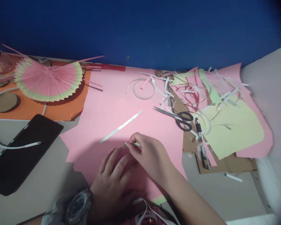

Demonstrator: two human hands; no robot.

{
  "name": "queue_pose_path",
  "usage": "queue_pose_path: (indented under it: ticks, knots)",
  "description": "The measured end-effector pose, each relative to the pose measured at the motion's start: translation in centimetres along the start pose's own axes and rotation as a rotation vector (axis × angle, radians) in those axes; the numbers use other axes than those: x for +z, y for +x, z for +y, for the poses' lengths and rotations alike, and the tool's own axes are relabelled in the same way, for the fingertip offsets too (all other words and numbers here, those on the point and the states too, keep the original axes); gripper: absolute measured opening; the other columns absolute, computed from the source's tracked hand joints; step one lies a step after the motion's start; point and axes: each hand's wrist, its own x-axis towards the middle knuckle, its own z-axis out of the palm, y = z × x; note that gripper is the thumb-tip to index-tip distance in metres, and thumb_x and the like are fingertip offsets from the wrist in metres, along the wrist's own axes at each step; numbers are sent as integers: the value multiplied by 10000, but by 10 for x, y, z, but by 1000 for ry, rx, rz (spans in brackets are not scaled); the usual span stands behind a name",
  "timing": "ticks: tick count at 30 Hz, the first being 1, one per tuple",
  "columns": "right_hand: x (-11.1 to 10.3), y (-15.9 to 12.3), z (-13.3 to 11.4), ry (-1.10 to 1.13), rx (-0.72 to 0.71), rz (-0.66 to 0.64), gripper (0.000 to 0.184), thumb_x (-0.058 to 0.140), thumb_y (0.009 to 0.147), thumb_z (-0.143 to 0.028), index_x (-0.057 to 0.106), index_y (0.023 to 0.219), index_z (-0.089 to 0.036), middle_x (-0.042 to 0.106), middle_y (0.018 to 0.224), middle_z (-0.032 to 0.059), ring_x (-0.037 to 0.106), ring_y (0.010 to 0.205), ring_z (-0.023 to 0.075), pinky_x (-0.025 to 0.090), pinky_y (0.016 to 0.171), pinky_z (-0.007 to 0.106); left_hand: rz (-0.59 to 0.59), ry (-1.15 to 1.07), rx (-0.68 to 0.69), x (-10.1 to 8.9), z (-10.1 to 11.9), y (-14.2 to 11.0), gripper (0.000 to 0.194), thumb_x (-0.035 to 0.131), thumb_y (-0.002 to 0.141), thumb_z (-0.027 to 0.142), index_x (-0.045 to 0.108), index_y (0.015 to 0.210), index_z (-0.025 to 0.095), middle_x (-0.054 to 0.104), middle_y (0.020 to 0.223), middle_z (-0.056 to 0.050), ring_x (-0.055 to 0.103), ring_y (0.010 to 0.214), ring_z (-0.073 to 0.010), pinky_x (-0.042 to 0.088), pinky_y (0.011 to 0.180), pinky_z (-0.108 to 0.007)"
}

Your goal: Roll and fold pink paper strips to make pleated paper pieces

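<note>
Wristwatch (78, 204) on its wrist, the left hand (112, 176) lies loosely spread on pink paper (114, 100); the right hand (152, 156) pinches a green strip (137, 144).

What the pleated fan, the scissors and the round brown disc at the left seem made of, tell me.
Pleated fan: matte paper, judging by its crisp folds and zigzag edge. Scissors: likely metal blades, slim and grey; the smooth black handle loops look like plastic. Round brown disc: probably unpolished wood, from its dull face and dark, bark-like rim.
</note>
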Motion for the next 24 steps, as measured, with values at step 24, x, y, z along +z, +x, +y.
queue_pose_path:
  ticks: [24]
  knots:
    - [-6,-7,0,1,-159,-108,206,391,909,-249,525,762,-196,606,740,-9,523,681,121,318,611,246,-185,207,-99,-20,-13,-28,636,488,826,490,371,1375,191,292,1487,-74,268,1333,-329,196,1091,-479]
